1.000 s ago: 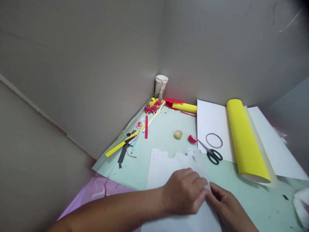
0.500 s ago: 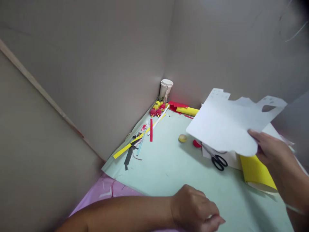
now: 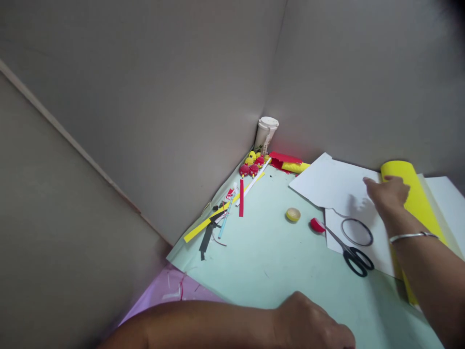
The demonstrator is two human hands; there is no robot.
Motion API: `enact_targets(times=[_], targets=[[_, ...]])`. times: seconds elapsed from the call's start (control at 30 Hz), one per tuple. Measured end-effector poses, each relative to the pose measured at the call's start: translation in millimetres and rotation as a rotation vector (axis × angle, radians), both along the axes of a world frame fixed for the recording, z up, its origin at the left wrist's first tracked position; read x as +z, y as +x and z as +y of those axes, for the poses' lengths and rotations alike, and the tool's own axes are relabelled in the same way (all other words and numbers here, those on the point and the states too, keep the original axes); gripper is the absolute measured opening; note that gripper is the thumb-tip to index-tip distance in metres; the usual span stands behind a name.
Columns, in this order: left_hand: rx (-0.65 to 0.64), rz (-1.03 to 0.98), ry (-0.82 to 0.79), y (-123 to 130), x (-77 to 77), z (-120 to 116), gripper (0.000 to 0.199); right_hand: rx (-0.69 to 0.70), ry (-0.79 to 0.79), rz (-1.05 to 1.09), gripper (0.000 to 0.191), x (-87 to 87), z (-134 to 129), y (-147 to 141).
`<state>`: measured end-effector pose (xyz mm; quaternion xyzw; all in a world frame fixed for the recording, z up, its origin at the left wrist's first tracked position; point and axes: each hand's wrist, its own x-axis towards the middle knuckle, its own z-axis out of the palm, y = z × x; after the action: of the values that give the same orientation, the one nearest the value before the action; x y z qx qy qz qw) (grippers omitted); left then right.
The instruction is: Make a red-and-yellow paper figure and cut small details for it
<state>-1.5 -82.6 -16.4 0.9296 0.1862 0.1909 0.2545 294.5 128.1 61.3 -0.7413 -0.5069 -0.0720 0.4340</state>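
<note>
My right hand [image 3: 388,193], a silver bangle on its wrist, hovers over white paper [image 3: 337,182] and beside a rolled yellow sheet [image 3: 417,198]. Its fingers are apart, with nothing between them. My left hand [image 3: 312,322] rests low over the pale green sheet, fingers curled; whether anything is inside is hidden. Black-handled scissors [image 3: 358,260] lie partly on the white paper, near a dark ring [image 3: 357,231]. A red tape roll [image 3: 317,225] touches the paper's left side, and a yellowish roll [image 3: 293,214] sits further left.
A lidded white cup [image 3: 267,133] stands in the corner by red and yellow round trinkets [image 3: 249,169]. Paper strips [image 3: 198,231], a light-blue pen [image 3: 223,225] and black scraps [image 3: 206,240] lie at the left. Grey partitions [image 3: 181,97] rise behind.
My right hand has let go of the cut white paper, which now lies by the partition. The view has shifted, and my left hand sits slightly lower and further right.
</note>
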Motion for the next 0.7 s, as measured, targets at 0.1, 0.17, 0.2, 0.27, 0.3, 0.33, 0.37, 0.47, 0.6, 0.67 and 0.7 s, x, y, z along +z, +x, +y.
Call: enact_targets(times=[0.1,0.17,0.2,0.27,0.3,0.33,0.37,0.47,0.6,0.67,0.7], targets=[[0.033,-0.017,0.028,0.8,-1.3,-0.9,0.029,-0.060,-0.010,-0.022,0.030,21.0,-2.9,-51.9],[0.044,-0.054,0.054,0.8,-2.5,-2.3,0.029,0.123,-0.087,-0.047,0.026,23.7,-10.7,-103.1],[0.048,-0.072,0.066,0.6,-3.2,-2.9,0.029,0.187,-0.111,-0.052,0.022,19.8,-17.0,-131.1],[0.050,-0.115,0.074,0.0,-4.9,-3.2,0.026,0.466,-0.310,-0.052,0.018,3.0,-33.8,-186.2],[0.041,-0.138,0.073,-0.2,-6.0,-2.9,0.026,0.562,-0.378,-0.052,0.020,-8.3,-43.2,-211.4],[0.027,-0.157,0.071,-0.3,-7.2,-2.3,0.026,0.623,-0.423,-0.052,0.021,-19.9,-52.3,-233.8],[0.001,-0.174,0.070,-0.1,-8.6,-1.3,0.027,0.663,-0.467,-0.055,0.022,-30.9,-60.0,-253.0],[-0.078,-0.186,0.090,1.8,-13.6,1.9,0.032,0.693,-0.570,-0.066,0.028,-52.8,-70.6,-290.9],[-0.106,-0.220,0.118,4.7,-18.9,3.9,0.029,0.609,-0.654,-0.081,0.039,-55.9,-59.7,-308.5],[-0.116,-0.255,0.137,5.2,-19.3,3.7,0.024,0.578,-0.685,-0.076,0.037,-53.9,-52.7,-310.6],[-0.121,-0.267,0.148,5.2,-18.8,3.5,0.023,0.566,-0.697,-0.068,0.035,-53.3,-50.2,-310.8]])
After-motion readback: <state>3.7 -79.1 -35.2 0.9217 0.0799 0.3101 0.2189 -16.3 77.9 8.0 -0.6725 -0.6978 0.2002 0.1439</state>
